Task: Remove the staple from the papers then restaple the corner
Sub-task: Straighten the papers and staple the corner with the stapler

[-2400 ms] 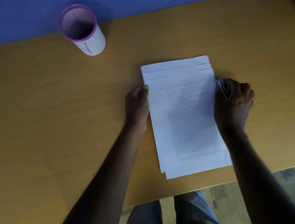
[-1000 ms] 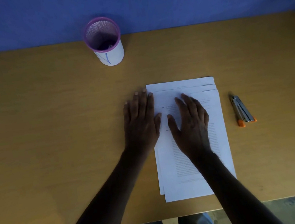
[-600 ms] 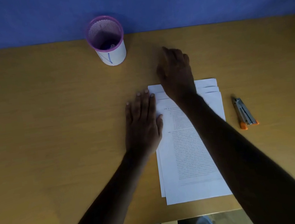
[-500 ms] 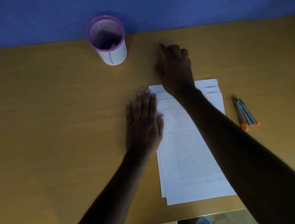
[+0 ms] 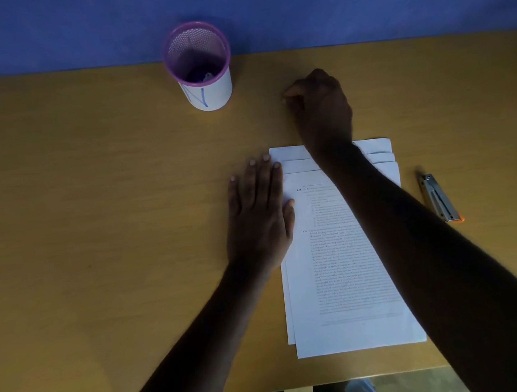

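White papers are pinned flat by the open left hand, the stapler is left untouched nearby, and something tiny, maybe the pulled staple, seems pinched in the curled right hand, so restapling looks undone.

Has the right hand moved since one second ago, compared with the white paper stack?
Yes. The right hand left the white paper stack and went forward, beyond its top edge.

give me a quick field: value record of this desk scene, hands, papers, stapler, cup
left hand: flat, palm down, on the left edge of the papers
right hand: fingers curled, on the table beyond the papers; holding anything: cannot tell
papers: fanned stack
stapler: lying right of the papers, untouched
cup: purple-rimmed mesh, upright at the table's far edge
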